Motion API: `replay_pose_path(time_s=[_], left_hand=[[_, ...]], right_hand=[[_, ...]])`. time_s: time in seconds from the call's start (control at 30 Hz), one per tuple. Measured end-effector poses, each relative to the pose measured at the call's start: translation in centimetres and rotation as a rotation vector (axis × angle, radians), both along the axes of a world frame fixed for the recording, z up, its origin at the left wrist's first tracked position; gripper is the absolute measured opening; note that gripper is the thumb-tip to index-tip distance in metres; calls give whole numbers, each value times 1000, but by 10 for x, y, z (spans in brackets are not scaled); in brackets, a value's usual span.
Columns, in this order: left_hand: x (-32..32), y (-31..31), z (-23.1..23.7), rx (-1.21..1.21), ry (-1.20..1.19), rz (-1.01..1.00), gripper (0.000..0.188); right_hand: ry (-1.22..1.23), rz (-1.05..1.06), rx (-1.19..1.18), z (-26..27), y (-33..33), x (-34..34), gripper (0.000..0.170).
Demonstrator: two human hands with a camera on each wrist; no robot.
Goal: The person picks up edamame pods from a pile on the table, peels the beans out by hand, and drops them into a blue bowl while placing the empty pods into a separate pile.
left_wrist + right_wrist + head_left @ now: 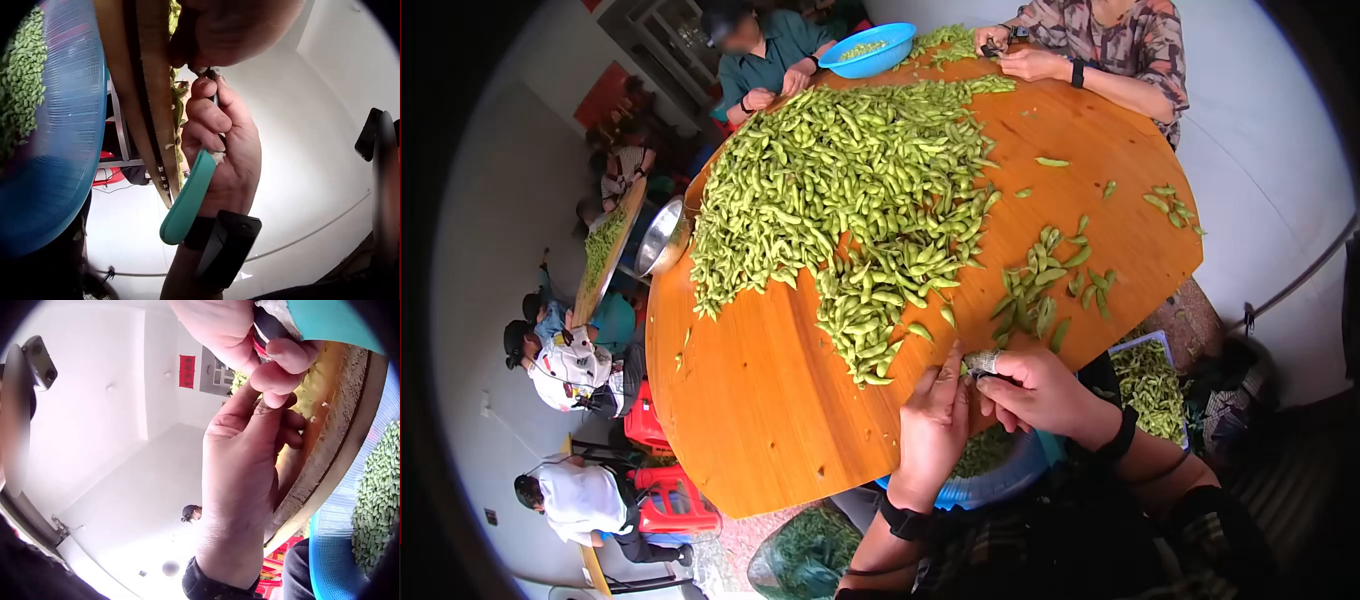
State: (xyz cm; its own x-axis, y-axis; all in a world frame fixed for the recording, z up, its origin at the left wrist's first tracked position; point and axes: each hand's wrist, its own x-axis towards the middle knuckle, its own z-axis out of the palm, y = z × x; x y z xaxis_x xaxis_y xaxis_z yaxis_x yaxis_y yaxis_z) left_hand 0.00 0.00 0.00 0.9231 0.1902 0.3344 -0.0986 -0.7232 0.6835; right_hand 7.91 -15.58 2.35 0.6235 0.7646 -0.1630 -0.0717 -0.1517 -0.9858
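While the right fingers (208,115) are gripping a teal-handled tool (189,197), the left fingers (945,385) are pinching a likely pod (967,369), probably steadying it. Blue basin's (990,490) sitting handily below them.

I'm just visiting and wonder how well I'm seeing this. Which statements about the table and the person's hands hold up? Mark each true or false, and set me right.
1. A big heap of green pods lies on the wooden table. True.
2. The right hand is empty. False: it grips a tool with a teal handle.
3. The blue basket near the hands holds shelled beans. True.
4. The blue bowl across the table is upside down. False: it stands upright.
5. The left hand is close to the right hand. True.
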Motion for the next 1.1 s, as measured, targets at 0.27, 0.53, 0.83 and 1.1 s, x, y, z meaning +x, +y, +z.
replay_pose_path(time_s=[0.27, 0.53, 0.83, 1.1], left_hand=[[-2, 7, -9, -150, 3, -65, 39], [-6, 17, -2, -866, 260, -145, 30], [4, 31, 1, -1266, 295, -261, 37], [-2, 25, -12, -1100, 191, -248, 16]], right_hand=[[65, -94, 124, -11, 6, -6, 12], [197, -70, 127, -5, 6, -2, 10], [-549, -265, 104, -10, 17, -16, 13], [-387, -263, 176, -2, 24, -26, 19]])
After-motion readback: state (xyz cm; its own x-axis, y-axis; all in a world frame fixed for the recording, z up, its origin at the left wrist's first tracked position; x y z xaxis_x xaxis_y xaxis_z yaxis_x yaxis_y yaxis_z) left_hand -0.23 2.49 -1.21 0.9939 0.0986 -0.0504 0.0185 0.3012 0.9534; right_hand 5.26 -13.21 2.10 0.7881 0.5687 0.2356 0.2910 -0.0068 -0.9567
